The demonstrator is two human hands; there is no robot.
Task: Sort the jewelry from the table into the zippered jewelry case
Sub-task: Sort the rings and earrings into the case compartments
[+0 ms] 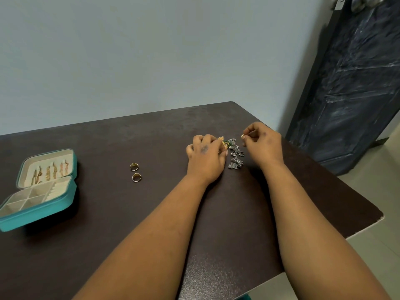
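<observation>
A teal zippered jewelry case (36,217) lies open at the table's left, with several gold chains hanging in its lid and cream compartments in its base. Two gold rings (134,166) (136,177) lie on the dark table between the case and my hands. A small heap of silver earrings (236,156) lies between my hands. My left hand (205,158) is closed on a gold and green earring (224,142) at the heap's left edge. My right hand (263,144) hovers over the heap's right side, thumb and forefinger pinched; what they hold is too small to tell.
The dark brown table (108,224) ends at a corner on the right, with pale floor beyond. A dark door (350,94) stands at the right behind the table. A grey wall runs along the table's far edge.
</observation>
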